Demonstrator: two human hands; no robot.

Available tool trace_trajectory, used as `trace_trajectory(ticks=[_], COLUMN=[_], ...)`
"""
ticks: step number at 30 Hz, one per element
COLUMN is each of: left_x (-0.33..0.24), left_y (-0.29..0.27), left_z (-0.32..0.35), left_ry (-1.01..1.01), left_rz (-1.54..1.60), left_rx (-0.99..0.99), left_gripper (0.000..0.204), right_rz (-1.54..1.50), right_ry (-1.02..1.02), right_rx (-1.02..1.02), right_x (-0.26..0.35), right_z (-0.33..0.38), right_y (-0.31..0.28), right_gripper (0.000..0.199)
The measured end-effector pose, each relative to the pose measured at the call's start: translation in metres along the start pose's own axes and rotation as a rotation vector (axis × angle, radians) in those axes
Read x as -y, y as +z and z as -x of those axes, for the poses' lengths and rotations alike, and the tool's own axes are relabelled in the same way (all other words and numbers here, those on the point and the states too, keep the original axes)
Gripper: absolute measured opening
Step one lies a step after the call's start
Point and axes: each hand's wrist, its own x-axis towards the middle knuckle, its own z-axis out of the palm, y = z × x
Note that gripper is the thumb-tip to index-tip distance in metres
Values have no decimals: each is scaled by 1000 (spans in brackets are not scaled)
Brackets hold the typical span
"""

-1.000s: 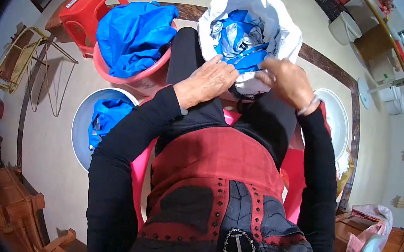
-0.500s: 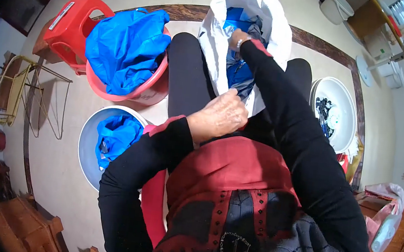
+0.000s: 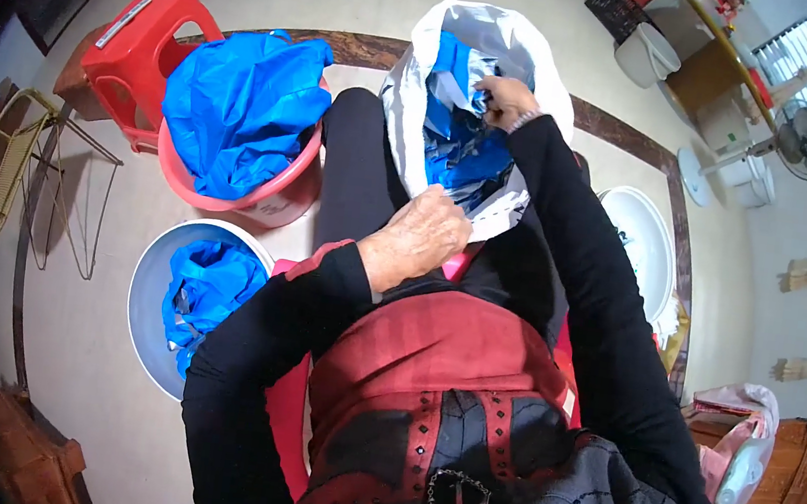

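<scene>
Between my knees stands a white sack (image 3: 404, 101), its mouth wide and facing up. Crumpled blue and silvery-grey sheet material (image 3: 446, 151) fills its inside. My left hand (image 3: 417, 240) is closed on the sack's near rim, with the fingertips partly hidden. Inside the mouth, my right hand (image 3: 509, 102) pinches a crumpled piece of the blue and silver material near the far right wall. Whether that material is cloth or plastic film I cannot tell.
Left of my legs, a pink tub (image 3: 274, 198) holds a big blue fabric bundle (image 3: 244, 112). Nearer, a pale basin (image 3: 145, 286) holds more blue fabric (image 3: 219, 280). A red stool (image 3: 141, 54) stands behind the tub. A white basin (image 3: 663, 246) sits right of my knee.
My right hand has lifted and shifted right within the sack, bringing up blue and silver material. My left hand stays at the rim. The whole view has tilted slightly.
</scene>
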Motion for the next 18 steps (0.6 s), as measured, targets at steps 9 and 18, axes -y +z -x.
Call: trace_trajectory(ticks=[9, 18], left_x=[10, 19], left_y=[0, -8], left_z=[-4, -2], left_ry=[-112, -221], left_rz=[24, 203], left_rx=[-38, -61], left_gripper=[5, 17], right_rz=[-787, -948], right_ry=[-4, -566], right_rx=[47, 211], right_x=[47, 67], right_z=[121, 175], right_y=[-29, -81], right_gripper=[11, 7])
